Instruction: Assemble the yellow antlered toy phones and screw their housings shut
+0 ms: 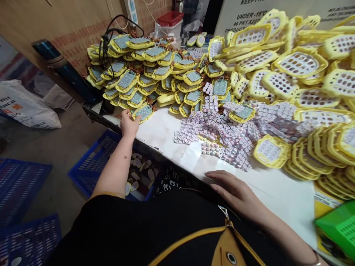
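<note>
My left hand [129,124] is at the table's near left edge, its fingers closed on the left end of a yellow plastic shell with a grey-green circuit board [144,112] in it. That shell lies low in front of a stacked heap of similar board-filled shells [155,53]. My right hand [233,189] rests at the near edge of the white tabletop [177,157], fingers stretched out and holding nothing. Beyond it spreads a pile of small white-and-purple button pads [219,127]. A single yellow shell with white keys [268,150] lies right of the pads.
Perforated yellow shells [299,62] are heaped at the back right, with stacked shells [313,153] nearer. A dark blue flask [65,70] stands at the left end. Below are a blue crate [83,173] holding small parts and a white sack [24,105]. A green basket [337,225] sits at right.
</note>
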### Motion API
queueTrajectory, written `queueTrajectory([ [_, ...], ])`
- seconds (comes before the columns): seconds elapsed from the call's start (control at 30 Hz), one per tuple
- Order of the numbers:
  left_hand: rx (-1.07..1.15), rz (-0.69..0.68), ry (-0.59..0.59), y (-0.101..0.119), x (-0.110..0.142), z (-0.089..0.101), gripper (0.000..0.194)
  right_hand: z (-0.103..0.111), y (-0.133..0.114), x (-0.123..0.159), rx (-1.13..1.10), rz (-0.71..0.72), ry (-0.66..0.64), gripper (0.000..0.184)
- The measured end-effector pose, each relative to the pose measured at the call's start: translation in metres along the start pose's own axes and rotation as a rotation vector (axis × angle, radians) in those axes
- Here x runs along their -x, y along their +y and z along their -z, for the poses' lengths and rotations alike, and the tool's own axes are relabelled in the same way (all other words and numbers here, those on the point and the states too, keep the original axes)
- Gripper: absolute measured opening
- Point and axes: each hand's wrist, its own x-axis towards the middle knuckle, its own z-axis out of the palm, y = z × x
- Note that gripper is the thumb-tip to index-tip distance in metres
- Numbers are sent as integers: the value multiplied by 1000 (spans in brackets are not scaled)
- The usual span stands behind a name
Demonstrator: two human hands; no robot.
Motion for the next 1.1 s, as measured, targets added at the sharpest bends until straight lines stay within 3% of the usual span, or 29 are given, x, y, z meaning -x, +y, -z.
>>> queueTrajectory([
  [0.2,214,157,-179,7,31,1,21,3,5,1,-69,21,26,29],
  [0.33,386,249,-314,13,75,8,28,5,6,-5,-147,-16,29,31],
  [0.43,497,301,-497,25,118,3,43,3,1,-12,-299,-125,53,33],
  [0.57,612,390,-898,46,174,-16,55,1,-4,-24,-766,-151,236,59],
  [0.7,605,406,-1291,65,198,-35,50,18,0,-22,-894,-185,450,47],
  [0.83,691,583,-1848,77,202,-51,57,45,-2,-5,-933,-172,366,40],
  [0.9,754,644,-2007,81,205,-59,63,56,-4,1,-925,-147,260,38],
  [1.0,792,690,-2029,85,213,-70,61,66,-3,4,-856,-140,168,38],
  [1.03,787,695,-2000,87,215,-73,58,67,0,4,-786,-145,213,39],
  [1.1,769,679,-1924,88,217,-79,54,69,8,5,-526,-145,451,39],
])
